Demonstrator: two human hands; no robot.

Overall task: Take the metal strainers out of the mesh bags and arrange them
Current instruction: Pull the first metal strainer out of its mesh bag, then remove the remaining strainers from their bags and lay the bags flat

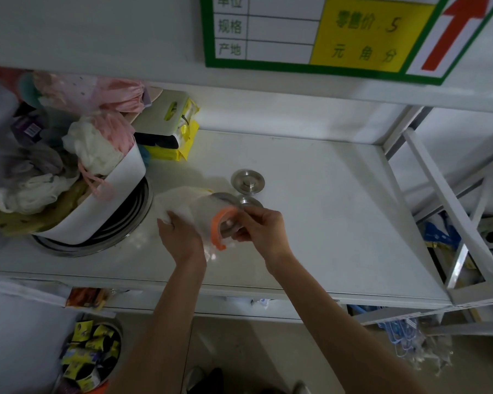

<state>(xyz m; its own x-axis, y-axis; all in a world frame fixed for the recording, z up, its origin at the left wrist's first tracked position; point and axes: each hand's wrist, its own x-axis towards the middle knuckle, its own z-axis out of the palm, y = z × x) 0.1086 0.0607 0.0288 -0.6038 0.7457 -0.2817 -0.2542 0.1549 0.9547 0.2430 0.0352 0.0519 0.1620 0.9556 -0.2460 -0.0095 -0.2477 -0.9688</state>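
A white mesh bag (pixel 182 204) with an orange rim (pixel 219 226) is held over the white shelf (pixel 325 209). My left hand (pixel 180 237) grips the bag's body. My right hand (pixel 261 227) pinches a metal strainer (pixel 228 226) at the bag's orange mouth. One round metal strainer (pixel 247 181) lies flat on the shelf behind the hands. A second metal strainer (pixel 249 201) lies just beyond my right hand, partly hidden by the fingers. A further metal disc (pixel 225 197) shows behind the bag.
A white bin (pixel 120 180) full of mesh sponges and cloths tilts on stacked metal pans (pixel 125 223) at the left. Yellow packets (pixel 180 143) lie at the back left. A price sign (pixel 325 32) hangs above. Shelf uprights (pixel 444 200) stand at the right.
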